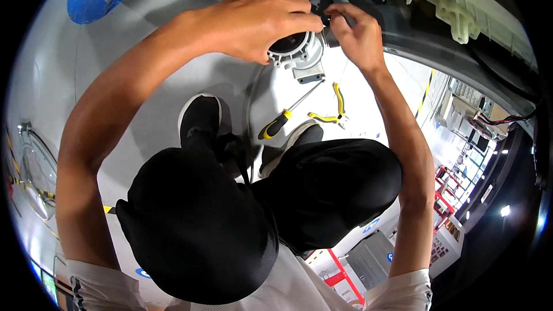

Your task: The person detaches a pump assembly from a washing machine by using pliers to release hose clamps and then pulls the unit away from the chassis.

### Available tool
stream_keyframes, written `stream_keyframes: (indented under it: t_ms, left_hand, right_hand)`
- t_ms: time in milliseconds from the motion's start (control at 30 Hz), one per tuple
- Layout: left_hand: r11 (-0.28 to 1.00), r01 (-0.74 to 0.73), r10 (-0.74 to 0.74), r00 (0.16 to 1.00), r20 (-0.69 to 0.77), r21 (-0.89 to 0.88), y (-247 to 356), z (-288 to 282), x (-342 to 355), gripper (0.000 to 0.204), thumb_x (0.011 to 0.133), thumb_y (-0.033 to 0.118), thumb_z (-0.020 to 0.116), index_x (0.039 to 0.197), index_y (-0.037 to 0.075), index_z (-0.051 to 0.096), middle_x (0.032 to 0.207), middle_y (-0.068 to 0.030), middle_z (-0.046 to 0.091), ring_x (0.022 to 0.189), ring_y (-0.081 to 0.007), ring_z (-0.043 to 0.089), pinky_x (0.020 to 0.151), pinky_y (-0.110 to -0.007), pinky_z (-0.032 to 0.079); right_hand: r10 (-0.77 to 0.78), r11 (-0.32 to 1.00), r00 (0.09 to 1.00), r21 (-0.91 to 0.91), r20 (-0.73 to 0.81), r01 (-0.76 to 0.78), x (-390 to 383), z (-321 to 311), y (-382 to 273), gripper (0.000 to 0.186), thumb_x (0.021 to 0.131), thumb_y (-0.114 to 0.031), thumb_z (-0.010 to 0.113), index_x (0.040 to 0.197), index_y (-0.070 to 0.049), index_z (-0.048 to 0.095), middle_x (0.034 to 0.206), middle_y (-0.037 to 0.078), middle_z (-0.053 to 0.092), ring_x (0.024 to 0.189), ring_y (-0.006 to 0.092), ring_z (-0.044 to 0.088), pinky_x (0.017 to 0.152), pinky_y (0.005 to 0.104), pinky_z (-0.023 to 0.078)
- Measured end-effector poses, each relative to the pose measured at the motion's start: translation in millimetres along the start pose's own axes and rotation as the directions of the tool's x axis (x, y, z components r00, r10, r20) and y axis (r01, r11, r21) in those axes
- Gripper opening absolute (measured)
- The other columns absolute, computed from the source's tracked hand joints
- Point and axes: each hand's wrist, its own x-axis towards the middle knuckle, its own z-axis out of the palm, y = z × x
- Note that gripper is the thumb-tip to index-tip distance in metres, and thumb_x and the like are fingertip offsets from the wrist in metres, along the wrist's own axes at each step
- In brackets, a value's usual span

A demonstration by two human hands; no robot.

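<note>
Knees (pixel 271 201) crowd below; both hands seemingly pinch grey pump housing (pixel 299 52).

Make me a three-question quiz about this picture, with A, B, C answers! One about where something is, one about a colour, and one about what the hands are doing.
1. Where does the screwdriver lie?
A. On the floor by the shoes
B. In the left hand
C. On top of the grey part

2. What colour are the handles of the pliers?
A. Red
B. Yellow
C. Green

3. What are the two hands doing?
A. Resting on the knees
B. Holding the tools
C. Both working at the grey round part

Answers:
1. A, it lies on the pale floor just ahead of the black shoe.
2. B, both curved handles are yellow.
3. C, the left hand covers the part's top and the right hand pinches something small beside it; both tools lie untouched.
</note>
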Motion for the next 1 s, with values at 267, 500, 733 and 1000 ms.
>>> stream_keyframes:
  t_ms: [267,500,733,1000]
  left_hand:
    - [0.998,-0.028,0.029,0.999,-0.029,0.051,1.7,1.5,-6.2,0.064,0.052,-0.005,0.08,0.111,0.004,0.057,0.108,-0.0091,0.055,0.108,-0.0291,0.052,0.096,-0.038,0.045]
    - [0.997,0.019,-0.015,0.998,0.056,-0.072,3.1,-6.2,-6.6,0.061,0.051,-0.008,0.076,0.108,0.004,0.057,0.109,-0.0102,0.056,0.111,-0.0294,0.052,0.105,-0.039,0.04]
    - [0.998,-0.033,0.025,0.99,0.141,0.055,7.3,8.7,-27.3,0.054,0.058,-0.016,0.068,0.106,0.008,0.059,0.118,-0.0105,0.056,0.126,-0.0293,0.046,0.117,-0.046,0.027]
    - [0.998,-0.029,0.026,0.997,0.069,0.05,8.8,14.6,-26.4,0.053,0.058,-0.015,0.068,0.105,0.008,0.058,0.118,-0.0103,0.056,0.125,-0.0301,0.046,0.117,-0.046,0.027]
  right_hand:
    - [0.574,0.71,0.756,0.268,0.316,-0.651,3.1,-8.7,-15.2,0.027,0.086,-0.018,0.055,0.101,-0.002,0.07,0.061,0.002,0.057,0.049,0.0078,0.048,0.044,0.0243,0.038]
    - [-0.078,0.995,0.997,0.07,0.01,0.077,-9.1,-10.5,1.7,0.02,0.092,-0.012,0.056,0.105,0.0,0.065,0.091,0.006,0.067,0.084,0.0093,0.059,0.074,0.0238,0.048]
    - [0.316,0.945,0.94,0.039,0.128,-0.323,-6.1,-17.4,-16.9,0.032,0.097,-0.025,0.047,0.117,-0.008,0.063,0.089,0.004,0.064,0.064,0.0117,0.052,0.059,0.0276,0.044]
    - [0.416,0.646,0.767,0.435,0.488,-0.627,-14.9,-25.5,-21.7,0.053,0.098,-0.031,0.019,0.137,-0.007,0.045,0.091,0.011,0.058,0.074,0.0176,0.056,0.07,0.0309,0.044]
